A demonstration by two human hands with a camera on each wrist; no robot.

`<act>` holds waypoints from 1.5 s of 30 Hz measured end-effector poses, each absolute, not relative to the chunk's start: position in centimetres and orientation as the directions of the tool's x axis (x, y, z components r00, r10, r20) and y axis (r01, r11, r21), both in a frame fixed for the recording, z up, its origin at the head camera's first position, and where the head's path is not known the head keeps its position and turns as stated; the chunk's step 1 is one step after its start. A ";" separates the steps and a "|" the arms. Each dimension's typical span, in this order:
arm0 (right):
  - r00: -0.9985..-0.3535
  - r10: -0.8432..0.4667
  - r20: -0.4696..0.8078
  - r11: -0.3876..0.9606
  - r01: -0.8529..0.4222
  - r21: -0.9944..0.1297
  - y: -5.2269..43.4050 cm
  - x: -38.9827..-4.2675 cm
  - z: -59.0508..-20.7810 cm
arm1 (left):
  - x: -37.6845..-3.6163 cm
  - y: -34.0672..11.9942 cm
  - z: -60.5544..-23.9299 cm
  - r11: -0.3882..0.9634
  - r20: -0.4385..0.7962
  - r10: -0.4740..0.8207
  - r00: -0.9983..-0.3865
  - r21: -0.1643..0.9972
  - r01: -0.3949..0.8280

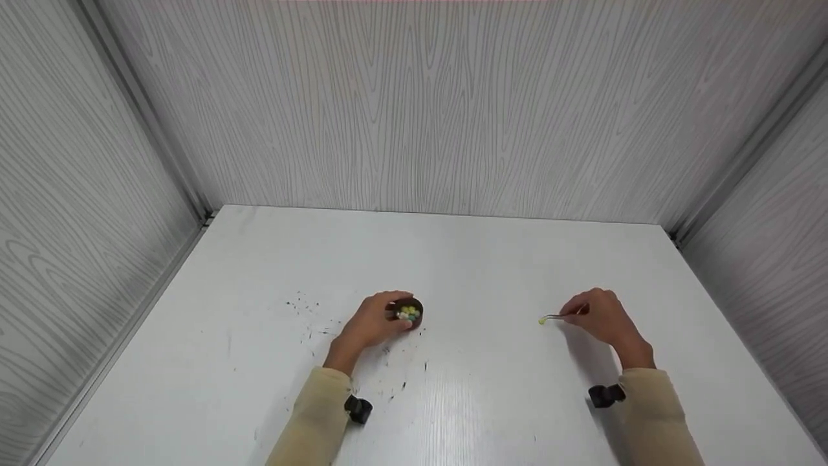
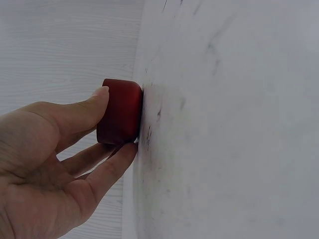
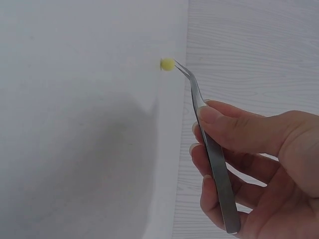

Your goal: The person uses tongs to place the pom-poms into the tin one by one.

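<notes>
My left hand (image 1: 375,320) curls its thumb and fingers round a small dark red cup (image 2: 122,112), which stands on the table. Inside the cup lie several small balls (image 1: 409,312) in yellow, white and teal; the left wrist view hides them. In my right hand (image 1: 601,317) are metal tweezers (image 3: 214,154) with a bent tip, pinched between thumb and fingers. A small yellow ball (image 3: 168,64) is at the tweezers' tips, at the table surface. Whether the tips grip the ball or only touch it, I cannot tell.
The white table (image 1: 479,272) carries dark specks and smudges (image 1: 304,307) around the left hand. Grey wood-patterned panels (image 1: 414,110) stand at the back and on both sides. Each sleeve has a black wrist camera (image 1: 358,409) strapped on.
</notes>
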State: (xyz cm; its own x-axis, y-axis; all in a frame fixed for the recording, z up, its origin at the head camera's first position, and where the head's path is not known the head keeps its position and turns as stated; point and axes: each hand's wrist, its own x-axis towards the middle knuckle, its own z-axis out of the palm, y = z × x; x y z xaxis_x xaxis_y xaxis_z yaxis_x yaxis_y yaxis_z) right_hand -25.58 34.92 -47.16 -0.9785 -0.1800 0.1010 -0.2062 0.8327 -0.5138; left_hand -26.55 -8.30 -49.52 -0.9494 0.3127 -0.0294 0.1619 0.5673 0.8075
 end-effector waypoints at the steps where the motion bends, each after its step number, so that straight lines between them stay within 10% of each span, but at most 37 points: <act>1: -0.978 -0.181 0.102 0.834 -0.207 -0.511 34.9 -25.6 -47.2 | -26.5 -8.3 -49.5 0.563 -0.027 0.314 -0.949 0.810 0.163; 45: -0.942 -0.252 0.222 0.765 -0.334 -0.551 29.9 -26.0 -45.4 | -26.5 -8.2 -49.8 0.564 -0.020 0.319 -0.947 0.808 0.173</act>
